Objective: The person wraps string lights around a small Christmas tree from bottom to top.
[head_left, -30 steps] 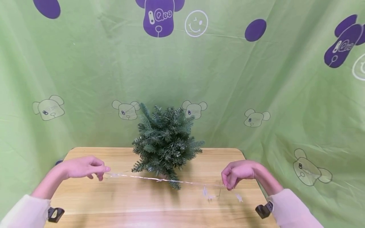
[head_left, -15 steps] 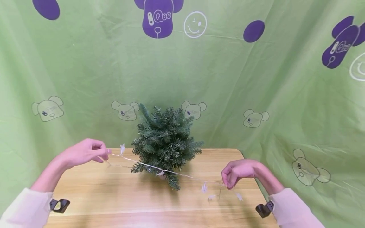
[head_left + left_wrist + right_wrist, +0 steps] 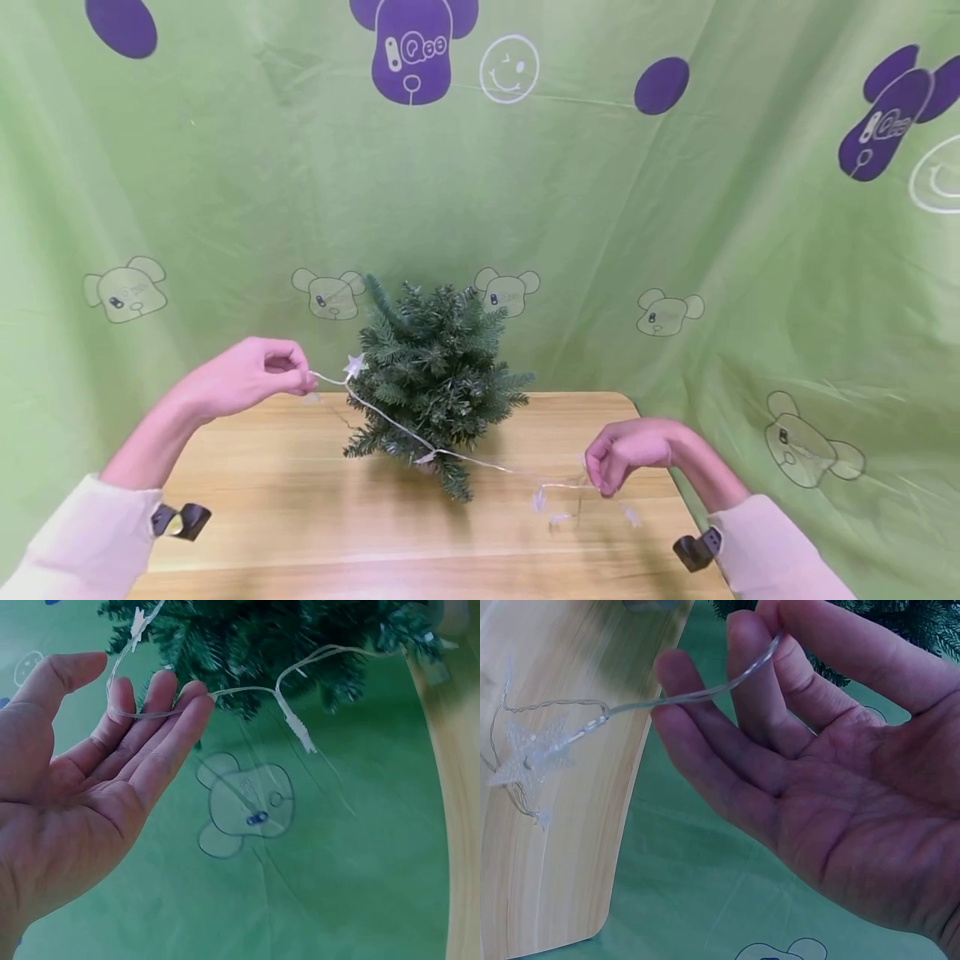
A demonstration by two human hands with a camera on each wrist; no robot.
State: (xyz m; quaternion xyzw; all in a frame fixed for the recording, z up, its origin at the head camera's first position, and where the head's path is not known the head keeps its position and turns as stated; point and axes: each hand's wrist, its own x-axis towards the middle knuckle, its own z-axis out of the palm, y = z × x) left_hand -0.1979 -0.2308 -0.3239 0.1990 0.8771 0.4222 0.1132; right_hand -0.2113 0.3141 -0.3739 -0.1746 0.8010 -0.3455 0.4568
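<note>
A string of star lights (image 3: 390, 422) on thin clear wire runs in front of a small artificial Christmas tree (image 3: 442, 367). My left hand (image 3: 251, 379) holds the wire at its fingertips, left of the tree; in the left wrist view the wire crosses the fingers (image 3: 161, 701). One clear star (image 3: 355, 365) hangs by the tree's left side. Right of the tree, my right hand (image 3: 630, 454) pinches the wire between thumb and index finger. Beneath it dangle several stars, one a large clear star (image 3: 531, 757) in the right wrist view.
A light wooden table (image 3: 330, 533) bears the tree near its back edge. Green printed cloth (image 3: 585, 208) hangs behind and along both sides. Each forearm wears a black wrist camera (image 3: 697, 550) at the sleeve.
My left hand has risen and moved right toward the tree, lifting its end of the wire, which now sags instead of running straight. My right hand has stayed almost still.
</note>
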